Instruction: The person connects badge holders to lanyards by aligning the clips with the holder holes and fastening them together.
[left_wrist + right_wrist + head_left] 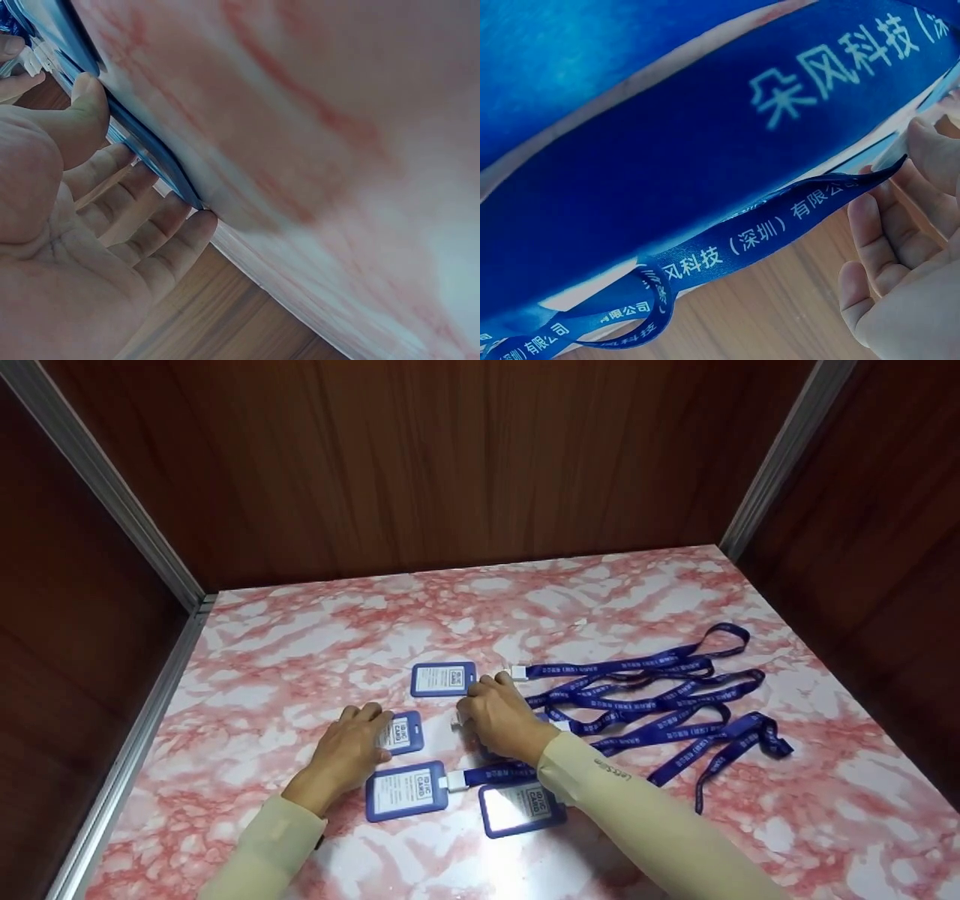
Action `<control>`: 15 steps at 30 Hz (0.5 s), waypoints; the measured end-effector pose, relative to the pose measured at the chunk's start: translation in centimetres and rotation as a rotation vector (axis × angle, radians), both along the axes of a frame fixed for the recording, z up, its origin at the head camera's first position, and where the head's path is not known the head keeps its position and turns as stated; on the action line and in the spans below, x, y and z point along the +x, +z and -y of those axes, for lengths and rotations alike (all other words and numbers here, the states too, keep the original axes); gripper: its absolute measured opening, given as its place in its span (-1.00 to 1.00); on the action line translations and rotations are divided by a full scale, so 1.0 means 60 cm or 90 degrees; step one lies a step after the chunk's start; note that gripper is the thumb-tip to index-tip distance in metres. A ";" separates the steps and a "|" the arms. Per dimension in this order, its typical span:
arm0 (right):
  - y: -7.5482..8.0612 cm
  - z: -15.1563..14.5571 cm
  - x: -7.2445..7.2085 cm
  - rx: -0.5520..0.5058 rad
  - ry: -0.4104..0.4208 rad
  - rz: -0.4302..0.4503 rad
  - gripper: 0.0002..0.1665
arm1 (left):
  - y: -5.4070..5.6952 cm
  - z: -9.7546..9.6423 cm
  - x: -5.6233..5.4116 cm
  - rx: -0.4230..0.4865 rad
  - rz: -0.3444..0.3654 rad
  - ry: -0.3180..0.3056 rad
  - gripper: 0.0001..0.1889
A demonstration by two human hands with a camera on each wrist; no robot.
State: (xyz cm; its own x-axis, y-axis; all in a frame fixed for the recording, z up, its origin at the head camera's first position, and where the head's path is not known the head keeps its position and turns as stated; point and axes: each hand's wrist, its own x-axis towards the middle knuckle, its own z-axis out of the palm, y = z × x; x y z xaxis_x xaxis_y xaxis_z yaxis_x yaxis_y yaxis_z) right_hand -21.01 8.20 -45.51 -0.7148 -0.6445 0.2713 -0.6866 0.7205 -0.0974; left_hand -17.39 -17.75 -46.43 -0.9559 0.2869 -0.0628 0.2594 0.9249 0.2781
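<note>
Five blue ID badge holders lie about the hands, so several show in the head view. My left hand (341, 754) spans a badge holder (409, 733), thumb at its near edge and fingertips along the far side. The left wrist view shows that thumb and those fingertips against the blue holder edge (154, 146). In my right hand (506, 716), thumb and fingers pinch the white clip (455, 721) end of a blue lanyard (765, 225). A badge holder (442, 679) lies just beyond the hands. Nearer the body, a clipped badge holder (406, 791) sits beside another badge holder (523, 810), partly under the right sleeve.
Several blue lanyards (652, 703) with white lettering spread loosely across the right side, overlapping one another. A white clip (519, 672) ends the farthest one. The red-and-white marbled tabletop (300, 637) is bounded by dark wood panels (450, 465) with metal corner strips.
</note>
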 end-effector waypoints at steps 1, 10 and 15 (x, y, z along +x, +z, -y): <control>-0.001 0.001 0.000 0.000 0.002 -0.005 -0.97 | 0.000 0.000 0.000 0.000 -0.001 0.000 -0.28; -0.008 0.010 -0.001 0.012 0.007 -0.049 -0.91 | 0.003 0.001 0.002 -0.008 -0.017 -0.015 -0.30; -0.008 0.016 0.001 0.020 0.011 -0.029 -0.83 | 0.003 0.000 0.002 -0.009 -0.016 -0.010 -0.29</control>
State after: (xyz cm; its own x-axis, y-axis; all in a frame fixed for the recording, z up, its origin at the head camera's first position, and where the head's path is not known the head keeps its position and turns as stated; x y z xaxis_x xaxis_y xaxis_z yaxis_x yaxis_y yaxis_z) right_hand -20.92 7.22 -45.96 -0.6911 -0.6650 0.2831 -0.7019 0.7109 -0.0438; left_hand -17.27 -17.78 -46.27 -0.9526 0.3013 -0.0431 0.2806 0.9242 0.2590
